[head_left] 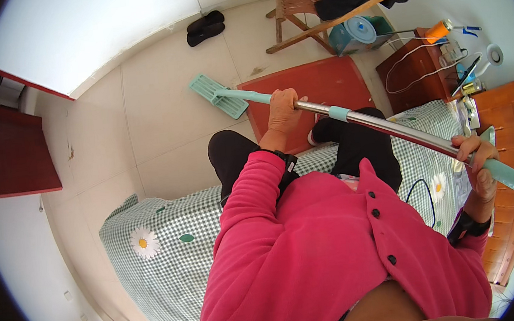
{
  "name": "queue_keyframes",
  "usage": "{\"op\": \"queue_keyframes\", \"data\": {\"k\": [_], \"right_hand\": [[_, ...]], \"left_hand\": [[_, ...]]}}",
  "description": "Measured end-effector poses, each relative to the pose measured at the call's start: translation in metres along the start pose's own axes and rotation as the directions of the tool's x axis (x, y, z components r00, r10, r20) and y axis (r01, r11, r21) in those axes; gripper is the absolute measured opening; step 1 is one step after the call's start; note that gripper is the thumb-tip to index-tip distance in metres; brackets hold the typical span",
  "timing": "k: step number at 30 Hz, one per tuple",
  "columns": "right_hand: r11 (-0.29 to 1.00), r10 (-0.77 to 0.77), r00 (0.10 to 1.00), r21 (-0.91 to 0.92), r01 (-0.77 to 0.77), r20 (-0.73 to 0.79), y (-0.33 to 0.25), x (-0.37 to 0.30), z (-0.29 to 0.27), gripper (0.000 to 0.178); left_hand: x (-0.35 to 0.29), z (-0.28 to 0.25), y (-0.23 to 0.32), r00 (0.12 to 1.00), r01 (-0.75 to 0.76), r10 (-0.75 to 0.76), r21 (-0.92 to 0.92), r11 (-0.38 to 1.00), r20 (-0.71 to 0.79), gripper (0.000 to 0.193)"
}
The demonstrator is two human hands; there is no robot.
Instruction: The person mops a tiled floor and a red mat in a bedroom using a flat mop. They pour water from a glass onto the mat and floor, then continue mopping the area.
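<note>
A flat mop [391,129] with a steel pole and pale green fittings runs slantwise across the view. My left hand [283,111] is wrapped round the pole close to its lower green section. Near the other end, my right hand [479,168] closes round the pole just before the green end grip [505,174]. The slotted green mop head [219,95] is over the tiled floor, far left of my knees, with no cloth visible on it. Whether the head touches the floor, I cannot tell.
I sit on a bed with a green checked cover [170,232]. Ahead lies a red mat [318,85]. Beyond are a folding wooden chair [297,6] with dark clothes, black shoes [205,28], a teal bin [359,32] and a cluttered bedside cabinet [407,72]. A red cupboard [11,148] is left.
</note>
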State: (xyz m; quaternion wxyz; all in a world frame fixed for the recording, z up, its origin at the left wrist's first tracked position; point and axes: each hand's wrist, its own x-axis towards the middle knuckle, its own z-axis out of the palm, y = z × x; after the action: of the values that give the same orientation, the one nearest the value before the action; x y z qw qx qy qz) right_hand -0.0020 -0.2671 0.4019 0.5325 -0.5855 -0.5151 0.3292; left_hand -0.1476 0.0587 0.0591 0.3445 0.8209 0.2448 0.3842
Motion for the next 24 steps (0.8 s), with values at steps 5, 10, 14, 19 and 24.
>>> {"op": "queue_keyframes", "data": {"k": [5, 10, 14, 19, 24], "right_hand": [[0.996, 0.028, 0.999, 0.079, -0.031, 0.041, 0.012, -0.003, 0.001, 0.021], [0.990, -0.021, 0.992, 0.144, 0.003, 0.123, 0.044, 0.021, 0.006, 0.016], [0.990, 0.070, 0.978, 0.104, -0.092, 0.197, 0.074, 0.038, 0.018, 0.020], [0.982, 0.093, 0.952, 0.134, -0.137, 0.293, 0.094, 0.057, 0.033, 0.021], [0.964, 0.211, 0.935, 0.100, -0.248, 0.286, 0.086, 0.070, 0.034, 0.023]], "left_hand": [[-0.004, 0.002, -0.004, 1.000, 0.018, -0.017, 0.035, 0.999, -0.025, 0.033], [-0.007, -0.032, -0.038, 0.998, 0.056, -0.049, 0.163, 0.985, -0.046, 0.030], [-0.011, -0.059, -0.065, 0.979, 0.165, -0.199, 0.394, 0.904, 0.046, 0.022], [-0.016, -0.059, -0.085, 0.894, 0.200, -0.373, 0.524, 0.828, 0.249, 0.019], [-0.022, -0.041, -0.102, 0.849, 0.320, -0.456, 0.428, 0.845, 0.267, 0.023]]}}
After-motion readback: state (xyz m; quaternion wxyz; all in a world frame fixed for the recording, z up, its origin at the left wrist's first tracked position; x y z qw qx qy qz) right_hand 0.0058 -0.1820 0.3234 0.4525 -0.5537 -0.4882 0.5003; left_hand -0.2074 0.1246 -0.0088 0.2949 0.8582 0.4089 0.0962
